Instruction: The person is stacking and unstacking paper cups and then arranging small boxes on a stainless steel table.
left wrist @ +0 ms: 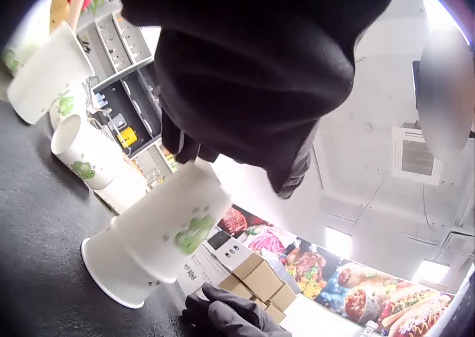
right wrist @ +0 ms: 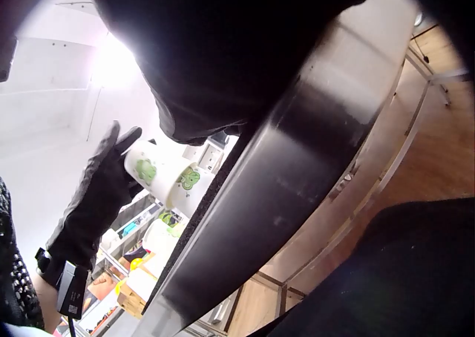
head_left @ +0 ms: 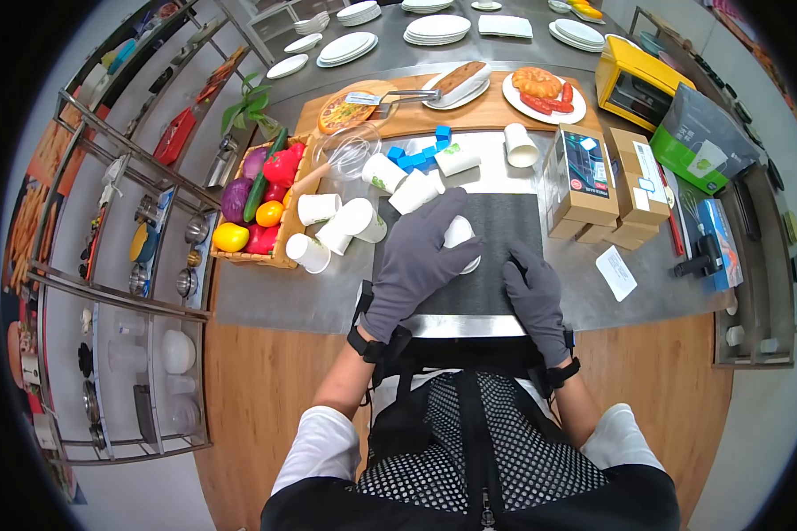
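My left hand (head_left: 416, 252) grips a white paper cup (head_left: 459, 232) over the black mat (head_left: 491, 296). Seen from the left wrist, this upper cup (left wrist: 174, 212) with a green print is upside down, fitted over a lower cup (left wrist: 122, 266) whose rim is on the mat; both lean slightly. The fingers of the left hand (left wrist: 245, 92) reach the top cup's base. At the mat's right edge, my right hand (head_left: 536, 296) rests with loosely bent fingers and holds nothing. The right wrist view shows the left hand (right wrist: 96, 196) around the upper cup (right wrist: 152, 170).
Several paper cups (head_left: 319, 209) lie or stand left of and behind the mat, near blue cubes (head_left: 413, 161). A vegetable basket (head_left: 285, 239) is at the left, cardboard boxes (head_left: 584, 208) at the right. Behind stands a wooden board (head_left: 496, 115) with food plates and tongs.
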